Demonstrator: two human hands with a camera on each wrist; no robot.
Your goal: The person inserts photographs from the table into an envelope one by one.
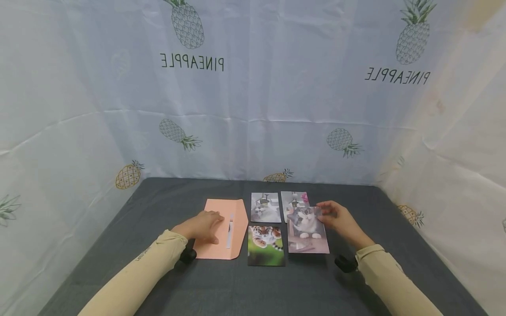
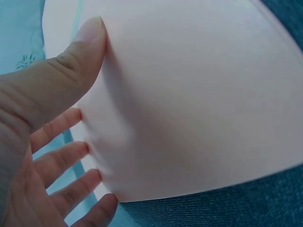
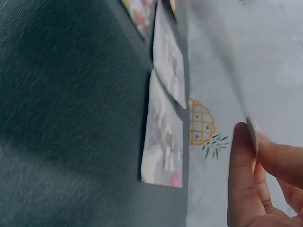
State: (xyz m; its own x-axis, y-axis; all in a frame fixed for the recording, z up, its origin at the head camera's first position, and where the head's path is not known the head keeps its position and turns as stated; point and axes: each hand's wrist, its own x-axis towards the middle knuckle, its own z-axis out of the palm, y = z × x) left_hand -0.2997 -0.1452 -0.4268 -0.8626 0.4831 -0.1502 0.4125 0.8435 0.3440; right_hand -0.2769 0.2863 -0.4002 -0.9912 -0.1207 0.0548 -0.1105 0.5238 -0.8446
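While the left hand (image 1: 202, 226) rested on a salmon-pink envelope (image 1: 238, 226) towards the left of the group, the right hand (image 1: 334, 217), well apart from it, pinched a photo of a grey-and-white cat (image 1: 306, 232) by its upper right edge. The left hand lay over the envelope with its thumb and fingers spread, their tips touching the paper; how firmly they pressed could not be told from the dim close view at that wrist. The envelope lay flat, its pointed flap side facing the cards, with a narrow pale strip (image 1: 230, 232) running near the fold. In the right hand, thumb and finger clamped the cat photo, which was held off the dark tabletop (image 1: 237, 289) and hid the lower part of a pale card with a pink patch (image 1: 294, 202) in the head view. Just beside that card, on its left, lay a greyish photo card (image 1: 265, 208), and below this one a tiger photo (image 1: 265, 248) on a green ground, between the envelope and the cat photo. Both forearms wore cream sleeves (image 1: 138, 272), and behind the tabletop hung a white curtain (image 1: 253, 96) printed with pineapples and reversed lettering.
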